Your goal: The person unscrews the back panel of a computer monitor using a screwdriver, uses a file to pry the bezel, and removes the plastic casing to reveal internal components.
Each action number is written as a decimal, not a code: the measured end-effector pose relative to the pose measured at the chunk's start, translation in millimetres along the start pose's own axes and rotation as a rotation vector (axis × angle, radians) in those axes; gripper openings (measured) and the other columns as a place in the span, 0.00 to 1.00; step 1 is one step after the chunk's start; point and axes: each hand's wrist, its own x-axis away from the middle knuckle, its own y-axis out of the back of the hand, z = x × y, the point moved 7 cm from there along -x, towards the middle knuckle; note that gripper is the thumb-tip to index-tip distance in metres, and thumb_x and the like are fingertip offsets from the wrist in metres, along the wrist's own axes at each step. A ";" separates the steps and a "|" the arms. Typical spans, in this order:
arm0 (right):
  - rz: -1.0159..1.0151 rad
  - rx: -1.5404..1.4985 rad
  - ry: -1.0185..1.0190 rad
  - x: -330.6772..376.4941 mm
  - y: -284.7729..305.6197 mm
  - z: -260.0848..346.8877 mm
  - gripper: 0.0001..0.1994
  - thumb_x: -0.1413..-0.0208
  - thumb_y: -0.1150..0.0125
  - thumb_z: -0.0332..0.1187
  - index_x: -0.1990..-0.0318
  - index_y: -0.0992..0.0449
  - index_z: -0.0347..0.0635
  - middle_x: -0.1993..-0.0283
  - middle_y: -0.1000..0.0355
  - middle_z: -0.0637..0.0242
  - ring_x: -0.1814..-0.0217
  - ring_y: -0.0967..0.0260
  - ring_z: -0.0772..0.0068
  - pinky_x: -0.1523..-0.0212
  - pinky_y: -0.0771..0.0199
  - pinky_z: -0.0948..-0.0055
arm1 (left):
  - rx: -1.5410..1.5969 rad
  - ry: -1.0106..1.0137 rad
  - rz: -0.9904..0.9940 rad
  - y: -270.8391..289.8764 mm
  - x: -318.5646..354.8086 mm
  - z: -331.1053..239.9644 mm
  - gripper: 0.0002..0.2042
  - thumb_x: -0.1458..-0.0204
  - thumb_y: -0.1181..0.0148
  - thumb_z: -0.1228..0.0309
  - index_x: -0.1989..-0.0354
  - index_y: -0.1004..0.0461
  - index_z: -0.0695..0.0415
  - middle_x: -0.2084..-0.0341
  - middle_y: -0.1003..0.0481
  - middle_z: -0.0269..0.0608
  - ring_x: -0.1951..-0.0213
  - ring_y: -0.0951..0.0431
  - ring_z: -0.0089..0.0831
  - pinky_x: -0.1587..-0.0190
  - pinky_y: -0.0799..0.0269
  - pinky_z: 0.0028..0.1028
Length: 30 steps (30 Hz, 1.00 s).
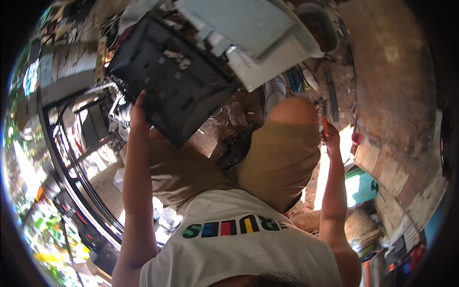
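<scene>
My left hand (138, 115) grips the near-left edge of a black plastic TV back cover (179, 81), its thumb on the upper face. The cover is tilted, with vent slots along its edges and small mounts at the middle. Beyond my right knee, my right hand (331, 137) is closed round a red-handled tool (325, 125) that looks like a screwdriver. Its thin dark end points away from me. A pale grey plastic panel (248, 28) lies just past the cover's far right corner.
A grey tub (316, 28) stands at the far right, by a large brown wooden board (387, 62). A dark bar (331, 93) and several tools lie on the dirt floor. Left of me is a black metal frame (71, 177); a green container (361, 186) sits at right.
</scene>
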 end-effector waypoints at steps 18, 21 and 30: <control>0.318 1.658 1.077 214.4 -466.1 396.0 0.16 0.42 0.43 0.40 0.53 0.21 0.41 0.61 0.22 0.52 0.59 0.24 0.51 0.57 0.25 0.61 | 0.016 -0.246 0.026 8.8 -10.1 23.3 0.20 0.52 0.45 0.76 0.49 0.30 0.66 0.57 0.23 0.45 0.57 0.24 0.33 0.53 0.30 0.30; 0.310 1.718 1.156 206.4 -482.3 398.0 0.16 0.43 0.43 0.41 0.54 0.20 0.41 0.62 0.22 0.52 0.60 0.24 0.51 0.57 0.25 0.60 | -0.082 -0.231 0.048 7.7 -3.0 16.4 0.22 0.54 0.44 0.74 0.47 0.32 0.67 0.56 0.23 0.49 0.56 0.23 0.36 0.52 0.30 0.31; 0.269 1.815 1.036 205.0 -498.7 386.7 0.15 0.43 0.44 0.41 0.54 0.19 0.43 0.61 0.22 0.53 0.58 0.25 0.50 0.55 0.25 0.58 | -0.375 -0.336 -0.035 17.7 -6.8 14.4 0.30 0.57 0.44 0.68 0.43 0.38 0.70 0.50 0.28 0.66 0.45 0.28 0.56 0.43 0.33 0.39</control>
